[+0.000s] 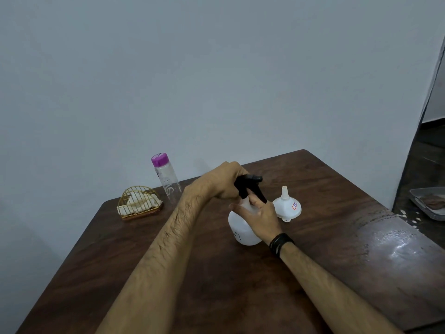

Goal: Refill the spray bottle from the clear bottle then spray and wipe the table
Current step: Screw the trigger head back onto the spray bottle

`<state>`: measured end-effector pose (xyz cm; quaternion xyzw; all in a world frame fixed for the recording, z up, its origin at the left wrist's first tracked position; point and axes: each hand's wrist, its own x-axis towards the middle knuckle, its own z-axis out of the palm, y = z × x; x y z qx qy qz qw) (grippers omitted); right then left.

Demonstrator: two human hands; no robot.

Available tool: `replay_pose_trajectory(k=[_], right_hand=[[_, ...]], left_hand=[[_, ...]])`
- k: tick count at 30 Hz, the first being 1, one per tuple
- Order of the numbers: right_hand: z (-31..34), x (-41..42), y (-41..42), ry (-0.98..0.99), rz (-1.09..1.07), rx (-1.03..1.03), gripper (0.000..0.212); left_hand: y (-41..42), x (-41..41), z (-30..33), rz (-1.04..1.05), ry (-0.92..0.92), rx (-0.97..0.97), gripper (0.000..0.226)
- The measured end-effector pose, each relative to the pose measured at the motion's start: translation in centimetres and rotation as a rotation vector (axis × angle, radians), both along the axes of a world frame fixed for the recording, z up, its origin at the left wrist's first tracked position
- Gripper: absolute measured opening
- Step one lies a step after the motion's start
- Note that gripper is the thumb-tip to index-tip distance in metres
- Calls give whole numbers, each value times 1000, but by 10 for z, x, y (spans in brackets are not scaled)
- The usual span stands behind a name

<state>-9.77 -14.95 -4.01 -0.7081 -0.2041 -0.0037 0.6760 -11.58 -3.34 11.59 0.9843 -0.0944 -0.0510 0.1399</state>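
A white spray bottle (240, 231) with a black trigger head (248, 184) stands upright near the middle of the dark wooden table (216, 285). My left hand (222, 180) is closed around the black head from the left. My right hand (258, 213) grips the bottle's neck and shoulder from the right, a black band on its wrist. The clear bottle (167, 180) with a purple cap stands upright at the table's far left edge, capped. A white funnel (286, 204) rests upside down, spout up, just right of the spray bottle.
A gold wire holder (139, 201) with white cloths or napkins sits at the table's far left corner. The table's right part shows a wet, shiny patch (397, 242). A grey tray (428, 203) lies off the table at the right, by a doorway.
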Motion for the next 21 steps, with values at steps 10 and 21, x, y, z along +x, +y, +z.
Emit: replay_pose_trajectory(k=[10,21], right_hand=[[5,-9,-6,-24,107,89,36],[14,-10,-8,3,135,162,31]], left_hand=[[-9,-23,-14,53,-50,-438,65],[11,-13,-30,148,-72,-498,9]])
